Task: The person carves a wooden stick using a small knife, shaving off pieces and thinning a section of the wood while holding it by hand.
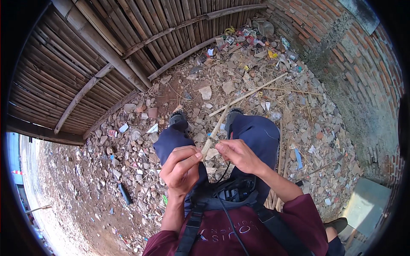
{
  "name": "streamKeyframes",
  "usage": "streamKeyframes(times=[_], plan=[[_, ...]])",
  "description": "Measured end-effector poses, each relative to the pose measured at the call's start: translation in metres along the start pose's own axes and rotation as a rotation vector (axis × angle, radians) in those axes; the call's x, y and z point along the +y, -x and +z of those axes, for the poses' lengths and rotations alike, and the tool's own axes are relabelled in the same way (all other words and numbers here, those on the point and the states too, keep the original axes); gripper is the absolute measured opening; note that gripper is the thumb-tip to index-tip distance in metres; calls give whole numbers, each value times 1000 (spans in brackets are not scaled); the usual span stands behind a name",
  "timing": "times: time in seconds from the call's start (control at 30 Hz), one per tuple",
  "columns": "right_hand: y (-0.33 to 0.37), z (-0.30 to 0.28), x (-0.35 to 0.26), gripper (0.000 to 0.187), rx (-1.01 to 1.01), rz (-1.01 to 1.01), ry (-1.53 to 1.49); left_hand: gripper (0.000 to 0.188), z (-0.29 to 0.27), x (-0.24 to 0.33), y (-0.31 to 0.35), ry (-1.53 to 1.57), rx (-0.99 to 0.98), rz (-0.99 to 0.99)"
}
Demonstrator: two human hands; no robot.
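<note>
A pale, narrow bamboo strip (216, 129) slants up from between my hands toward the gap between my shoes. My left hand (181, 168) is closed, its thumb and finger pinched at the strip's near end. Just to the right, my right hand (240, 155) is closed too, its fingertips against the strip's side. A small, thin dark piece crosses the strip at those fingertips; its kind is too small to tell, and the curled fingers hide most of whatever they grip. Past my shoes, a longer bamboo strip (260, 89) lies on the rubble, meeting the far end of the first.
Broken stone and litter cover the ground (141, 158). A bamboo-slat wall (98, 64) rises at the far left, a brick wall (363, 64) at the right. More bamboo strips (282, 145) lie beside my right leg. Another person's shoe (338, 224) shows at the lower right, near a pale panel (368, 205).
</note>
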State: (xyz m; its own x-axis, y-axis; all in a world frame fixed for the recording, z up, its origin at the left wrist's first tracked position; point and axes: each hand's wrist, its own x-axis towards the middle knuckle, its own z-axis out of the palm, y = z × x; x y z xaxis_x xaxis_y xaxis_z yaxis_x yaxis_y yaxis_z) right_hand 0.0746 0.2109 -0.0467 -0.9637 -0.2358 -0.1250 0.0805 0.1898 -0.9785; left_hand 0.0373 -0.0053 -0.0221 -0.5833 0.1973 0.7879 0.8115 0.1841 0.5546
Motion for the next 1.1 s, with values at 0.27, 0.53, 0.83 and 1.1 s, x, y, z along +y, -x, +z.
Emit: streamKeyframes(times=[0.27,0.53,0.83,1.1], plan=[[3,-4,-13,58,-62,-8,-52,37,-2,0,4,48,-4,-22],[7,-15,-27,59,-148,7,61,41,-11,0,0,-71,-72,57],[5,-22,-28,64,-184,13,69,44,-15,4,-3,-221,-74,117],[4,-18,-38,65,-205,16,100,43,-20,3,-2,-252,-88,127]])
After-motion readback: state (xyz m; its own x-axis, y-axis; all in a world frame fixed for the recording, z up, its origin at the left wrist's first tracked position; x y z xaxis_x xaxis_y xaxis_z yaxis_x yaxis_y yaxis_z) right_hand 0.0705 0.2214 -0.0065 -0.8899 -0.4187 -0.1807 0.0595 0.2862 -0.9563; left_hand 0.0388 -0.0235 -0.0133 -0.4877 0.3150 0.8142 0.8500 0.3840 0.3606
